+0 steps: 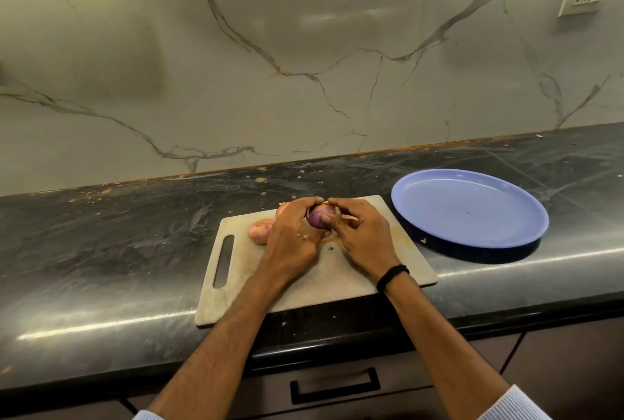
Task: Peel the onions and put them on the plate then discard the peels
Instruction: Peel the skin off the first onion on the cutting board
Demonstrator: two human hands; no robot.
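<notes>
Over the far half of the cutting board point(320, 281), a partly peeled purple onion point(316, 219) sits between both hands. The left hand point(291, 238) has its grip curled round it. The right hand point(362, 234) has its grip pinching it, thumb on the bared flesh. Two unpeeled onions point(260, 231) lie at the board's far left. The blue plate point(469, 207) rests on the worktop point(101, 251), just right of the board.

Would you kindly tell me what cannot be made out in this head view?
- Held onion: head view; the left hand and right hand cover most of it, so remaining skin is unclear.
- Rear onion: head view; mostly hidden behind the left hand.
- Cutting board: head view; whatever lies under the hands is hidden.
</notes>
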